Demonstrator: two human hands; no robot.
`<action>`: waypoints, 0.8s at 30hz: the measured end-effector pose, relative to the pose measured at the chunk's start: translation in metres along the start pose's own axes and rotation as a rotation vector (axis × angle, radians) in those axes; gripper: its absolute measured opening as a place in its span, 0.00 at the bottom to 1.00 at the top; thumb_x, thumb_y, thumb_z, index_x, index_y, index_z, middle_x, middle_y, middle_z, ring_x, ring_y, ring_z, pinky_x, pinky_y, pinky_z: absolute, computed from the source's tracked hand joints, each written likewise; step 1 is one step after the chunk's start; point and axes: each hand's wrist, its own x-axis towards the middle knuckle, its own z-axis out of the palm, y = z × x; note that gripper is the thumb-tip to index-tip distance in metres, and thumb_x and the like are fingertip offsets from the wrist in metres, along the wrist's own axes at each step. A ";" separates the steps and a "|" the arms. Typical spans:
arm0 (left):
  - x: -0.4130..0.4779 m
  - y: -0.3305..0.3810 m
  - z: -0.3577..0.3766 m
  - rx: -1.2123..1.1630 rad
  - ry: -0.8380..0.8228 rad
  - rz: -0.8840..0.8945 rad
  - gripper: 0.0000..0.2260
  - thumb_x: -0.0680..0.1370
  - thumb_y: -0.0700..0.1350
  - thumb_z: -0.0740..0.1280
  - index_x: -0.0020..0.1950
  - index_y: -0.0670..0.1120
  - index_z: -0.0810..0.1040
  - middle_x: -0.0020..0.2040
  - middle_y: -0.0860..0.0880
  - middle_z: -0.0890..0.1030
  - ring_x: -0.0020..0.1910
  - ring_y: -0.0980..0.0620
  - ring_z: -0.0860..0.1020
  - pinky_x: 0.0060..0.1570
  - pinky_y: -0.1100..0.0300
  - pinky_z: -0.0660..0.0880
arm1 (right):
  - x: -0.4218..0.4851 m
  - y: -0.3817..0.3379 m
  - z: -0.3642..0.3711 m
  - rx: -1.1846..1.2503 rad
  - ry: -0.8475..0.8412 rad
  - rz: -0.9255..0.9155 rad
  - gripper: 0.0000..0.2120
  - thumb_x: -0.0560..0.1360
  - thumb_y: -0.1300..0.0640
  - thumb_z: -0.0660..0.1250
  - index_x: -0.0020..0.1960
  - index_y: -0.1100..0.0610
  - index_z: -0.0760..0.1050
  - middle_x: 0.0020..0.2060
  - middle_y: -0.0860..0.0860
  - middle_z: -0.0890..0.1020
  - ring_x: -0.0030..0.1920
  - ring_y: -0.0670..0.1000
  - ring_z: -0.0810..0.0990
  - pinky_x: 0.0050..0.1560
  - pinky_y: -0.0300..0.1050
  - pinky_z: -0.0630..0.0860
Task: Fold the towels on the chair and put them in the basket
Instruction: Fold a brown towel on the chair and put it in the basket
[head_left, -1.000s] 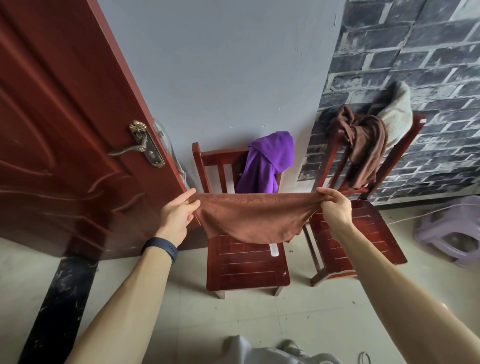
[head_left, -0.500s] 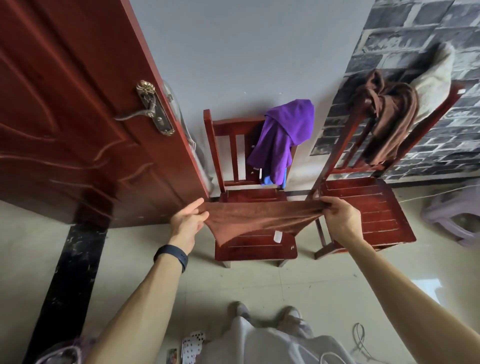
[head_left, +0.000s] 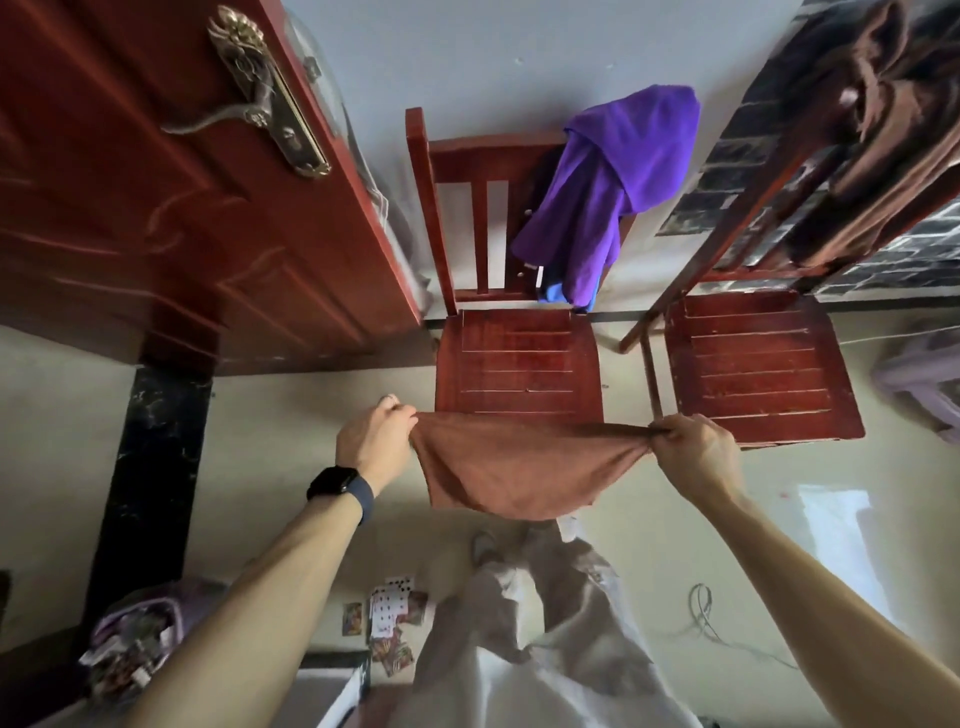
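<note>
Brown cloth sags between my two hands: the brown towel (head_left: 519, 467) hangs in the air just in front of the near edge of the left chair (head_left: 519, 358), its top edge pulled taut and the rest drooping in a shallow curve. My left hand (head_left: 371, 441), with a dark watch (head_left: 337, 486) on the wrist, pinches the left corner between thumb and curled fingers. My right hand (head_left: 696, 457) is closed around the right corner, the fabric bunched inside the fist. The towel does not touch the seat. On that chair's backrest a purple towel (head_left: 613, 192) is draped over the right post, with a bit of blue showing beneath it. Beside it stands the right chair (head_left: 753, 364), with a darker brown towel (head_left: 883, 130) slung over its backrest against the painted brick wall. A red wooden door (head_left: 156, 208) with a brass handle (head_left: 260, 104) stands open at my left. Playing cards (head_left: 389, 613) lie scattered on the pale floor near my feet, and a thin cable (head_left: 701, 608) curls on the floor to my right.
</note>
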 end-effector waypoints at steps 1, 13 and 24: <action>0.015 0.002 0.002 0.047 -0.015 -0.007 0.11 0.84 0.48 0.57 0.55 0.49 0.79 0.56 0.48 0.75 0.49 0.40 0.80 0.39 0.53 0.74 | 0.015 -0.002 0.004 -0.010 -0.006 0.008 0.11 0.73 0.60 0.70 0.52 0.52 0.86 0.47 0.54 0.85 0.49 0.58 0.83 0.52 0.49 0.77; 0.214 0.021 0.118 -0.401 -0.084 -0.567 0.06 0.81 0.50 0.63 0.51 0.50 0.78 0.46 0.49 0.85 0.41 0.45 0.82 0.35 0.60 0.70 | 0.219 0.007 0.114 0.094 -0.090 0.205 0.09 0.77 0.50 0.65 0.54 0.49 0.81 0.47 0.55 0.85 0.52 0.63 0.80 0.46 0.47 0.70; 0.313 0.023 0.190 -1.169 0.092 -0.776 0.11 0.83 0.47 0.62 0.61 0.42 0.77 0.48 0.47 0.86 0.29 0.54 0.83 0.25 0.64 0.76 | 0.317 0.015 0.202 1.022 -0.112 0.591 0.11 0.77 0.66 0.65 0.45 0.52 0.71 0.41 0.56 0.83 0.35 0.53 0.81 0.38 0.46 0.78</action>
